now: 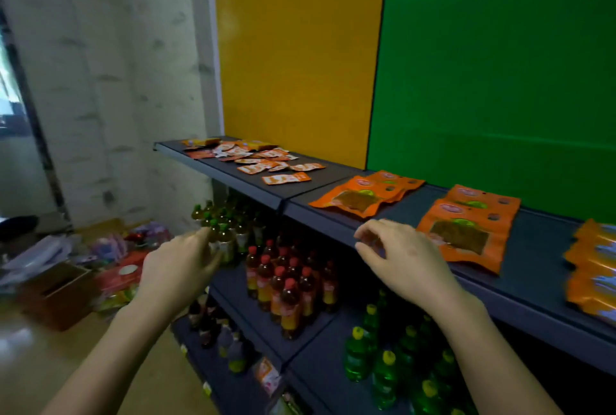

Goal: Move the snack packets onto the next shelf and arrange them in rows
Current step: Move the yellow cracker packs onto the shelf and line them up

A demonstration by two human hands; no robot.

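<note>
Both hands [180,268] [403,258] empty; flat, seemingly glossy packets [465,231] shelved.

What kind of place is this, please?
Probably a small shop, or a mock-up of one: dark retail shelving holds snack packets on top and rows of bottled drinks below, and cartons of stock sit on the floor.

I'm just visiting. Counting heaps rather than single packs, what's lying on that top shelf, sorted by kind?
large orange packet piles: 3 (the rightmost is cut off by the picture's edge)
loose scatter of small packets: 1
Total: 4 groupings
</note>
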